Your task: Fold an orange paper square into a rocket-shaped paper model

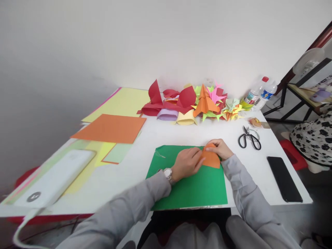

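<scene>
A small folded piece of orange paper point(211, 160) lies over the upper right part of a green sheet point(189, 190). My left hand point(187, 163), with a watch at the wrist, presses its fingers against the paper's left side. At the top edge, my right hand point(220, 148) pinches the same paper between thumb and fingers. The exact fold under the fingertips is hidden. Black-handled scissors point(249, 137) rest on the white table to the right of my right hand.
Folded paper shapes point(204, 103) are heaped along the wall. Two bottles point(259, 93) stand at the back right, a black phone point(284, 179) near the right edge. Leftward lie an orange sheet point(110, 128) and a white corded device point(57, 176). Someone in patterned clothing point(313, 135) sits at right.
</scene>
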`<action>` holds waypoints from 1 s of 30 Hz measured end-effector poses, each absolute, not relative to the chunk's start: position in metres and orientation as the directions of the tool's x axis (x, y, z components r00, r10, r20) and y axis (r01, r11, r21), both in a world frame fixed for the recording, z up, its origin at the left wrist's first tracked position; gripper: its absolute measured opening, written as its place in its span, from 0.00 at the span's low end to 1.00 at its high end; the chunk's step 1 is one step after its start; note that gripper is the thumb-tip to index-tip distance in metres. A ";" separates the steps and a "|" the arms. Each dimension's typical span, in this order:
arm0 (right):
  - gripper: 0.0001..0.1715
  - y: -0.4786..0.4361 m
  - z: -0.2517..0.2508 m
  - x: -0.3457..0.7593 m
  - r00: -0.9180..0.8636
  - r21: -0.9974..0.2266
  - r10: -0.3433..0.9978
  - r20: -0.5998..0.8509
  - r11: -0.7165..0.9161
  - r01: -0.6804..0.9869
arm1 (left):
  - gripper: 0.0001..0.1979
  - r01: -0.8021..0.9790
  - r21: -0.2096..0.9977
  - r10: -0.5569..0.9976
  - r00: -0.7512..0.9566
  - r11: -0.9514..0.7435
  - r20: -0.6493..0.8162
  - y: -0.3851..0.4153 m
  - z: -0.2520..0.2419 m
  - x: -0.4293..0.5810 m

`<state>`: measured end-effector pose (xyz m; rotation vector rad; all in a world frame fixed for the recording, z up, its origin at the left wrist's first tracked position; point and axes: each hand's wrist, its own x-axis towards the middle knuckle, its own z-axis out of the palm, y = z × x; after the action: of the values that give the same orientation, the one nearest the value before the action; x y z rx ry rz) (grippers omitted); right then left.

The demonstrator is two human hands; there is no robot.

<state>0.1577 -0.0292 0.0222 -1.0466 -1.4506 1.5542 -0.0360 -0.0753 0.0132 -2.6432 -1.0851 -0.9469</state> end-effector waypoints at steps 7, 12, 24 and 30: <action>0.11 -0.026 0.020 0.168 -0.250 -0.981 0.958 -0.143 -0.171 -0.093 | 0.11 0.564 0.322 0.620 0.481 -0.760 0.620 -0.048 0.006 -0.018; 0.10 -0.029 0.024 0.166 -0.247 -0.995 0.965 -0.086 -0.096 -0.031 | 0.09 0.504 0.501 0.707 0.421 -0.703 0.568 -0.049 0.005 -0.018; 0.13 -0.032 0.035 0.166 -0.359 -0.993 0.926 -0.112 -0.097 0.060 | 0.17 0.112 0.932 0.864 0.426 -0.344 0.267 -0.048 0.025 -0.022; 0.15 -0.033 0.033 0.166 -0.360 -0.990 0.922 -0.140 -0.138 0.031 | 0.20 0.075 0.982 0.846 0.522 -0.175 0.110 -0.043 0.026 -0.029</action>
<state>0.1656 -0.0330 0.0329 -1.1208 -1.4118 1.5879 -0.0285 -0.0431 0.0256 -3.4893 -1.7360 -1.8094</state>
